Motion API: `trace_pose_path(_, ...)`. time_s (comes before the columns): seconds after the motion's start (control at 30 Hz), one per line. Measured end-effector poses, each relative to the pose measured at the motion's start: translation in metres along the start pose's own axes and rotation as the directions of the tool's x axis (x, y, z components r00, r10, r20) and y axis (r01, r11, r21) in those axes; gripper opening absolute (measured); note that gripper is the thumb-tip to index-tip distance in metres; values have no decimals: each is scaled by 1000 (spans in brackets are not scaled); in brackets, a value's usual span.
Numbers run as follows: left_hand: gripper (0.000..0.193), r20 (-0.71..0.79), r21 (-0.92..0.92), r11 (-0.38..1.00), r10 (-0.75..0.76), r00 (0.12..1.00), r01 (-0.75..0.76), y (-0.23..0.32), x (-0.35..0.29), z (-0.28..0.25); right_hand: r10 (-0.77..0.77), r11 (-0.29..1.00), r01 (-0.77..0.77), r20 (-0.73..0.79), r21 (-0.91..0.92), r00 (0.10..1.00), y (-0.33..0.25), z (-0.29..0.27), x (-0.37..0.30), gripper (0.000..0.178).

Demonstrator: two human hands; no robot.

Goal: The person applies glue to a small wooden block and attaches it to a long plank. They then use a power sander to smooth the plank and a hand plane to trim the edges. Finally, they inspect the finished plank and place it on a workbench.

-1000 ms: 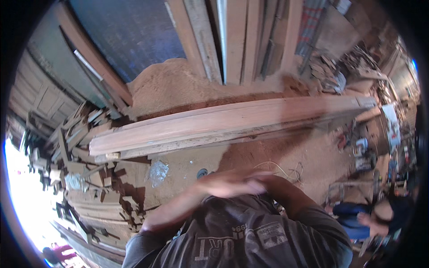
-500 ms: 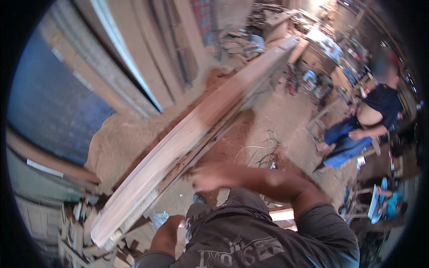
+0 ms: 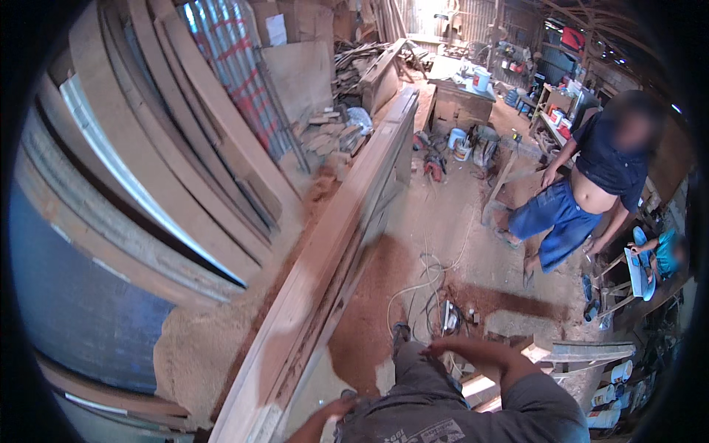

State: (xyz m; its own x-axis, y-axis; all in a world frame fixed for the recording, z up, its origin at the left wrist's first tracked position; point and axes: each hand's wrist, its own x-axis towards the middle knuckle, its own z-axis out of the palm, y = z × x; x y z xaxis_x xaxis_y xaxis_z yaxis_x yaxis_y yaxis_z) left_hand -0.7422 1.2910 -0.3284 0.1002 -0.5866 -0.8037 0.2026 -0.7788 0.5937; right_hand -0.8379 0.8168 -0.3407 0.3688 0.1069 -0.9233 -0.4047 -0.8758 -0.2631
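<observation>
The long timber (image 3: 325,255) is lying left of you, running near to far, presumably giving full-length access; your left hand (image 3: 343,404) and right hand (image 3: 441,345) are hanging, finger closure not being discernible

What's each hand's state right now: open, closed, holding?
Left hand: too unclear to tell.
Right hand: looks loosely open, nothing visible in it.
</observation>
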Motion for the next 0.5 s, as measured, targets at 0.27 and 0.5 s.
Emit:
trace_pose_path(0.27,63,164,-241,970,18,986,22,164,47,-54,-490,812,497,-106,307,865,-96,-42,-40,73)
trace_pose_path(0.5,72,306,-158,982,-52,951,105,360,46,-123,-327,906,381,-269,182,906,110,-163,-44,69)
